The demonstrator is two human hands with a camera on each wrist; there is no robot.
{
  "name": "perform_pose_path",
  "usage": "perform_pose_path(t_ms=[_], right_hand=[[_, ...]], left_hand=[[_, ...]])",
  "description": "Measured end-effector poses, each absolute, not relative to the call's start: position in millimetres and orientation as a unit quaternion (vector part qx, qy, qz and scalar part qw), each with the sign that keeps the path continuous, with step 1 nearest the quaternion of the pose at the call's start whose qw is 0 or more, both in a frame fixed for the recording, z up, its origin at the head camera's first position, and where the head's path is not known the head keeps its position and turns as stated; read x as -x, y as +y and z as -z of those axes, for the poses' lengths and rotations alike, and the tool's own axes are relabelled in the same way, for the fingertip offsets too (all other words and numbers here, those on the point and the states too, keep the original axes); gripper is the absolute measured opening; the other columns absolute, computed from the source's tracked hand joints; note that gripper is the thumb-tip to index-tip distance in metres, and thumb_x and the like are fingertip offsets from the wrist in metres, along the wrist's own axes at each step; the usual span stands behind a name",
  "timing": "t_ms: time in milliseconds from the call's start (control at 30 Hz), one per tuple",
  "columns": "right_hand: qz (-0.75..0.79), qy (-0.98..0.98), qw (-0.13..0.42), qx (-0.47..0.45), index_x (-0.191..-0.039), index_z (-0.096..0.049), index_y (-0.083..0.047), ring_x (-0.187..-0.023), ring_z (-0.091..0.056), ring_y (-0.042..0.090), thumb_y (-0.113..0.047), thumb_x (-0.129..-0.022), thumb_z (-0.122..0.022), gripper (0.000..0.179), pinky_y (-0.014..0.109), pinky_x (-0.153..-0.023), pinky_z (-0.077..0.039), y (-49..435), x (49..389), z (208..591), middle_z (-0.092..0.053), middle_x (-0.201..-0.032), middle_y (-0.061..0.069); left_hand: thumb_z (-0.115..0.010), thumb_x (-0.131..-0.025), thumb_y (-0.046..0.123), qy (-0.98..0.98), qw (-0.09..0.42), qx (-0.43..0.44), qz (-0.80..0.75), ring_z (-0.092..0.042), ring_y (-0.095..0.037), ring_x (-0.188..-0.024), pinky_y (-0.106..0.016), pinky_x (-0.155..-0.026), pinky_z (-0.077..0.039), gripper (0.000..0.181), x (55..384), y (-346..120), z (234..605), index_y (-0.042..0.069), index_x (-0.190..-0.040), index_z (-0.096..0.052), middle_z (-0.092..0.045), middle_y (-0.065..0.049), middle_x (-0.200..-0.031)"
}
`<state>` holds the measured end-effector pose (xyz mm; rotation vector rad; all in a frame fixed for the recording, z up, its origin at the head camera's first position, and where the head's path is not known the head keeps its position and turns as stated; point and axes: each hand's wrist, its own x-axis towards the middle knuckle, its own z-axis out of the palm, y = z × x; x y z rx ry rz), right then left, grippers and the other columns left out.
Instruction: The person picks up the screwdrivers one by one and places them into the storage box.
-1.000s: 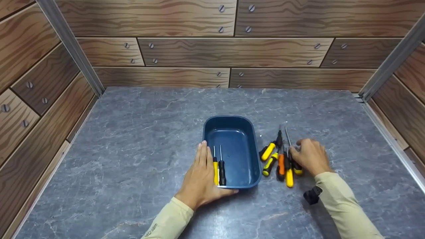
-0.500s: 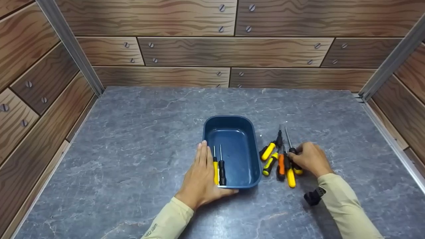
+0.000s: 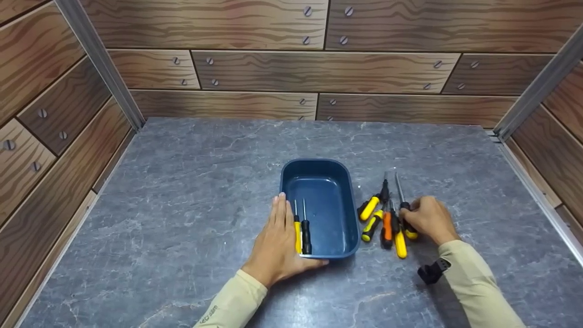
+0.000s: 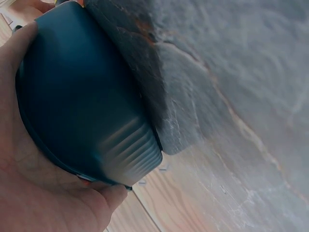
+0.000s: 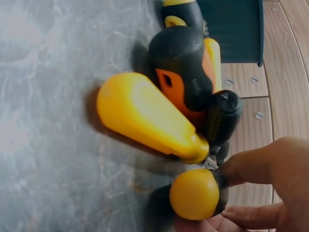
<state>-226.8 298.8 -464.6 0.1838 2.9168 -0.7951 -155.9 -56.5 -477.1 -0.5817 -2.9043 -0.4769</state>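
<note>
My left hand (image 3: pixel 273 243) lies along the left wall of a dark blue bin (image 3: pixel 328 205), fingers straight, thumb against its near end. In the left wrist view the palm and fingertips touch the outside of the bin (image 4: pixel 82 92). Inside it lie a yellow-handled screwdriver (image 3: pixel 297 234) and a black-handled one (image 3: pixel 306 237). To the right, my right hand (image 3: pixel 430 218) pinches a screwdriver (image 3: pixel 405 208) by its black handle, between thumb and fingers. The right wrist view shows the yellow end (image 5: pixel 194 194) of that handle close over the table.
Beside the bin's right wall lie several more tools: an orange-and-black handle (image 3: pixel 387 225), a yellow handle (image 3: pixel 401 246), a yellow-and-black one (image 3: pixel 372 226) and another yellow one (image 3: pixel 370 208). The grey marbled table (image 3: pixel 205 182) meets wood-patterned panels at the back and sides.
My right hand has closed on the black-and-yellow screwdriver and shifted it slightly right, away from the other tools. The nearby yellow handle has turned a little. My left hand stays on the bin.
</note>
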Motion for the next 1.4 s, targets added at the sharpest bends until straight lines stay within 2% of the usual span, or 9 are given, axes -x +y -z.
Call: perform_pose_path(t_ms=[133, 233, 333, 500, 633, 800, 900, 1100, 1400], right_hand=[[0.277, 0.957, 0.055, -0.073, -0.117, -0.065, 0.015, -0.086, -0.065, 0.035, -0.030, -0.093, -0.068, 0.051, 0.047, -0.074, -0.055, 300, 226, 457, -0.069, -0.104, 0.031], [0.295, 0.952, 0.034, -0.067, -0.118, -0.064, 0.016, -0.090, -0.067, 0.039, -0.031, -0.093, -0.068, 0.054, 0.050, -0.079, -0.055, 297, 226, 452, -0.068, -0.109, 0.033], [0.324, 0.944, 0.006, -0.061, -0.117, -0.065, 0.016, -0.089, -0.068, 0.036, -0.030, -0.094, -0.069, 0.052, 0.043, -0.076, -0.056, 293, 226, 447, -0.069, -0.108, 0.032], [0.431, 0.900, 0.009, -0.064, -0.124, -0.060, 0.017, -0.079, -0.068, 0.015, -0.026, -0.095, -0.070, 0.053, 0.025, -0.070, -0.058, 279, 225, 439, -0.069, -0.108, 0.028], [0.533, 0.843, 0.040, -0.067, -0.131, -0.055, 0.016, -0.080, -0.069, 0.007, -0.024, -0.097, -0.070, 0.055, 0.025, -0.076, -0.060, 267, 224, 431, -0.069, -0.110, 0.020], [0.552, 0.831, 0.047, -0.051, -0.140, -0.052, 0.010, -0.086, -0.069, 0.005, -0.028, -0.097, -0.069, 0.060, 0.024, -0.078, -0.059, 257, 221, 424, -0.069, -0.116, 0.016], [0.571, 0.819, 0.046, -0.040, -0.142, -0.049, 0.011, -0.085, -0.069, 0.006, -0.028, -0.098, -0.069, 0.062, 0.024, -0.077, -0.059, 249, 220, 423, -0.070, -0.115, 0.015], [0.628, 0.776, 0.052, -0.026, -0.138, -0.048, 0.016, -0.080, -0.069, 0.010, -0.020, -0.097, -0.069, 0.058, 0.025, -0.076, -0.060, 230, 222, 424, -0.072, -0.105, 0.008], [0.656, 0.754, 0.041, -0.012, -0.121, -0.057, 0.015, -0.070, -0.069, 0.011, -0.008, -0.094, -0.071, 0.039, 0.029, -0.068, -0.061, 201, 224, 432, -0.073, -0.087, 0.003]], left_hand=[[-0.064, -0.068, 0.088, -0.966, 0.071, 0.194, 0.154, -0.012, -0.043, -0.152, -0.044, -0.122, -0.024, 0.140, 156, -56, 478, -0.014, -0.154, -0.023, -0.009, -0.032, -0.163], [-0.063, -0.068, 0.089, -0.967, 0.070, 0.193, 0.151, -0.012, -0.044, -0.152, -0.044, -0.122, -0.023, 0.140, 156, -56, 478, -0.014, -0.153, -0.023, -0.008, -0.032, -0.163], [-0.064, -0.068, 0.088, -0.967, 0.071, 0.196, 0.147, -0.012, -0.044, -0.152, -0.044, -0.122, -0.022, 0.140, 156, -56, 478, -0.015, -0.153, -0.024, -0.009, -0.033, -0.163], [-0.064, -0.068, 0.088, -0.966, 0.077, 0.201, 0.145, -0.014, -0.045, -0.151, -0.044, -0.121, -0.025, 0.140, 156, -56, 478, -0.016, -0.152, -0.025, -0.011, -0.034, -0.162], [-0.064, -0.068, 0.088, -0.965, 0.076, 0.200, 0.149, -0.014, -0.045, -0.151, -0.044, -0.121, -0.025, 0.140, 157, -56, 478, -0.015, -0.153, -0.023, -0.010, -0.034, -0.163], [-0.064, -0.067, 0.088, -0.966, 0.072, 0.197, 0.153, -0.012, -0.043, -0.152, -0.043, -0.122, -0.022, 0.142, 157, -56, 478, -0.015, -0.154, -0.020, -0.009, -0.033, -0.163], [-0.064, -0.067, 0.088, -0.966, 0.066, 0.194, 0.154, -0.010, -0.042, -0.152, -0.042, -0.123, -0.020, 0.143, 157, -56, 478, -0.014, -0.155, -0.018, -0.008, -0.032, -0.163], [-0.064, -0.068, 0.088, -0.968, 0.055, 0.193, 0.153, -0.009, -0.043, -0.152, -0.043, -0.123, -0.019, 0.142, 158, -56, 477, -0.014, -0.155, -0.019, -0.006, -0.032, -0.164], [-0.063, -0.067, 0.089, -0.967, 0.059, 0.189, 0.159, -0.009, -0.042, -0.153, -0.043, -0.122, -0.022, 0.142, 157, -56, 477, -0.013, -0.155, -0.019, -0.007, -0.031, -0.164]])
